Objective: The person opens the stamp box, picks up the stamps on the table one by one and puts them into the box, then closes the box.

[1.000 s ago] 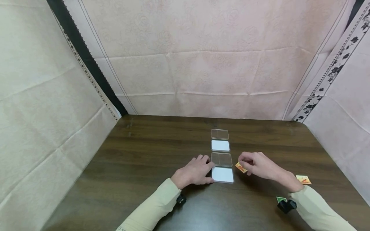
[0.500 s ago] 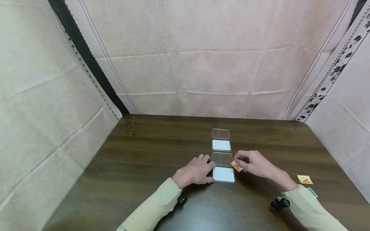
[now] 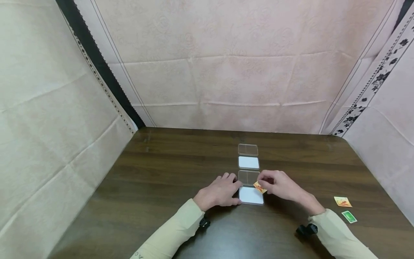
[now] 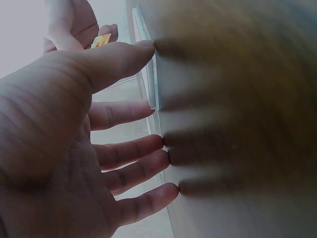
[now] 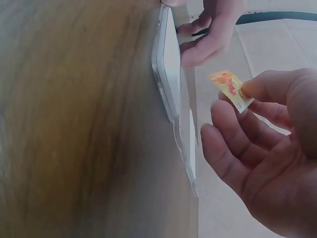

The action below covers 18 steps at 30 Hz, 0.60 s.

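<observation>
Two clear plastic cases lie open in a line on the dark wooden table (image 3: 168, 169). The near case has a white base (image 3: 250, 196) and a clear lid (image 3: 248, 176); the far case (image 3: 248, 162) lies behind it. My left hand (image 3: 223, 192) rests on the table with straight fingers (image 4: 131, 111) touching the near case's left edge (image 4: 152, 94). My right hand (image 3: 278, 184) pinches a small orange card (image 3: 260, 187) between thumb and forefinger, just above the right edge of the near case; the same orange card (image 5: 230, 89) shows in the right wrist view.
Another orange card (image 3: 343, 201) and a green card (image 3: 349, 216) lie on the table at the right. Pink cloth walls (image 3: 226, 72) close in the table at the back and on both sides.
My right hand has carried the orange card leftward, from beside the near case to over its right edge. The green card is now uncovered at the right. My left hand has stayed put.
</observation>
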{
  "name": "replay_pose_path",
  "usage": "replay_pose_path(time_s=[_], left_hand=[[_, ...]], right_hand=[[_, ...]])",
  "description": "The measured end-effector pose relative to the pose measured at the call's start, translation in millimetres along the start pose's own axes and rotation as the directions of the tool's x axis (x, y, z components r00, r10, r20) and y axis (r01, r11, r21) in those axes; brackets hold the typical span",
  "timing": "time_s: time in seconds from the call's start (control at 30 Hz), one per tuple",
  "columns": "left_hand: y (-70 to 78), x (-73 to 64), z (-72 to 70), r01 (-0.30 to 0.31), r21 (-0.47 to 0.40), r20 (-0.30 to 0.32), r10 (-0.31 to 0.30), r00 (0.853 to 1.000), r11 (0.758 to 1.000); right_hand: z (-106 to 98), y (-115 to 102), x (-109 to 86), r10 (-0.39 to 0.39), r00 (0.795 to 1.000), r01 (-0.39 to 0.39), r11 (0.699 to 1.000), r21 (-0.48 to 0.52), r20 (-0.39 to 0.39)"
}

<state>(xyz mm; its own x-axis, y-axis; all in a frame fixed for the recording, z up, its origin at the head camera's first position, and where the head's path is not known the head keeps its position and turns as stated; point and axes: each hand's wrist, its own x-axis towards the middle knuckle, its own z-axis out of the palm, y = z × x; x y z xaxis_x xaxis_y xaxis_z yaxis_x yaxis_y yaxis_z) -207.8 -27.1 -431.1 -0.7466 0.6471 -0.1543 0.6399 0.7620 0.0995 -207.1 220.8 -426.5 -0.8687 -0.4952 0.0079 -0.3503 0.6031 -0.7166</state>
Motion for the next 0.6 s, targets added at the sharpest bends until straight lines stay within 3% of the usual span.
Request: replay_pose_path(time_s=[0.27,0.6], left_hand=[[0.0,1.1,0.3,0.005,-0.006,0.008,-0.005,1.000,1.000],[-0.3,1.5,0.3,-0.007,0.024,-0.004,0.007,1.000,1.000]], right_hand=[[9.9,1.8,4.7,0.024,0.998,-0.026,0.999,0.038,0.051],[13.2,3.2,6.5,0.035,0.997,-0.037,0.999,0.024,0.062]])
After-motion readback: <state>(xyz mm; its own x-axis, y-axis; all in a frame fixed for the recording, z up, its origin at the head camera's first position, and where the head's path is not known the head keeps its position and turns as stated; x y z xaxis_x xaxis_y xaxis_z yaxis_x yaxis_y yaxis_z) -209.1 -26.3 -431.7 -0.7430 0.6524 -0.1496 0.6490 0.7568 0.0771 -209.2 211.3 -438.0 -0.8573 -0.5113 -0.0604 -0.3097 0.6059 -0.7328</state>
